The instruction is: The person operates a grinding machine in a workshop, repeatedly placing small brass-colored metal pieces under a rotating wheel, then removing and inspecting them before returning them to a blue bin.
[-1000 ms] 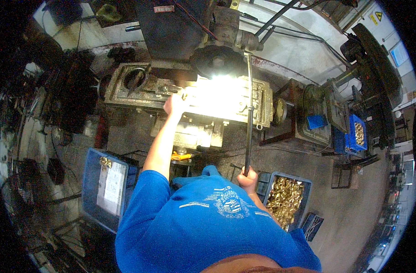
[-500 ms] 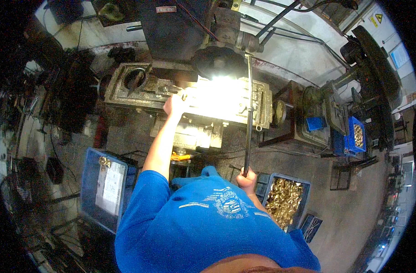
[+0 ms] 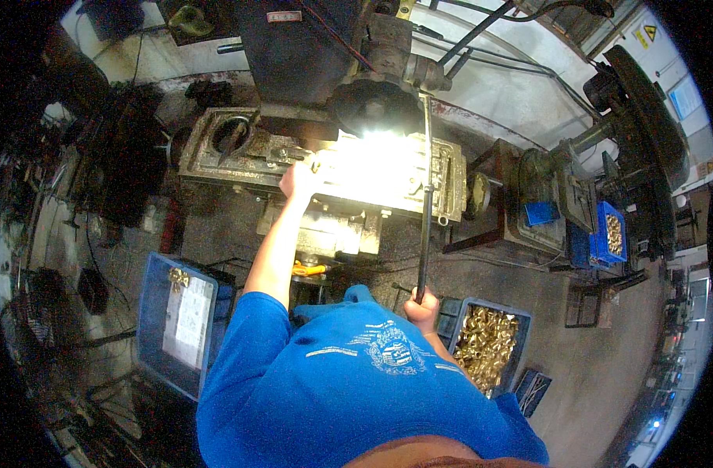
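The largest thing is the metal bench [image 3: 251, 173] of a machine, which lies across the view in front of the person; a strong white glare covers its middle (so the details there cannot be read). At the person's left stands a blue crate [image 3: 155, 312] with a white sheet [image 3: 191, 324] in it. At the right side, near the body, there is another blue crate [image 3: 501, 305], filled with a heap of brass-coloured parts [image 3: 485, 347]. The long lever [image 3: 425, 234] runs from the person's side over the right part of the bench, up to the machine's head. The right hand [image 3: 423, 308] is wrapped around its near, dark end. The left hand [image 3: 298, 179] is at the bench, just beside the glare; whether its fingers pinch something, I cannot tell. Smaller is an orange handle [image 3: 310, 270] below the bench, and smallest is a little brass-coloured cluster [image 3: 179, 278] in the left crate.
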Demonstrator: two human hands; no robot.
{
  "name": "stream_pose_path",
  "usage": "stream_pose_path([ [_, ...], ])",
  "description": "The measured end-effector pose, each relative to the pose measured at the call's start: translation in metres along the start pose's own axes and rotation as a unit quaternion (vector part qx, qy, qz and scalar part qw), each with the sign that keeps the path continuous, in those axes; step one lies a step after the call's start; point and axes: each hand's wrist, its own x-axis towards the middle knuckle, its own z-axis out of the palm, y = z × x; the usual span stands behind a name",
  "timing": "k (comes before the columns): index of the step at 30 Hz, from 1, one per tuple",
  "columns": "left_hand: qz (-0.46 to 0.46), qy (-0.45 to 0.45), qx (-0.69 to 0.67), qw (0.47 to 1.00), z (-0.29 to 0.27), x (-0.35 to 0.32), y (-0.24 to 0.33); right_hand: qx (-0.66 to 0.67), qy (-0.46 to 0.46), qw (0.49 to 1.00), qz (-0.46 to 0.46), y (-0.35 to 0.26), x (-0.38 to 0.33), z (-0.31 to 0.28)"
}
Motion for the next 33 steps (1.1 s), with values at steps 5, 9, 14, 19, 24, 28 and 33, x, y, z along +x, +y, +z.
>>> stream_pose_path([
  [5,0.003,0.007,0.005,1.0,0.006,0.004,-0.005,0.02,0.013,0.999,0.022,0.003,0.001,0.002],
  [9,0.002,0.003,0.009,1.0,0.007,0.005,-0.006,0.052,0.011,0.998,0.036,0.012,0.003,0.001],
  [14,-0.007,-0.011,0.012,1.0,-0.002,-0.001,0.004,0.033,0.002,0.999,0.014,0.034,0.006,-0.004],
  [19,-0.012,-0.02,0.009,1.0,-0.003,0.0,0.001,0.013,0.003,1.0,-0.013,0.032,0.007,-0.003],
  [24,-0.004,-0.014,0.016,1.0,0.001,0.002,-0.002,0.043,0.001,0.999,0.004,0.042,0.008,-0.004],
  [28,-0.004,-0.011,0.016,1.0,0.005,0.004,-0.004,0.056,-0.006,0.998,0.005,0.048,0.009,-0.005],
  [33,-0.013,0.007,0.007,1.0,0.003,0.001,-0.001,0.097,-0.036,0.994,0.019,0.018,0.006,-0.003],
])
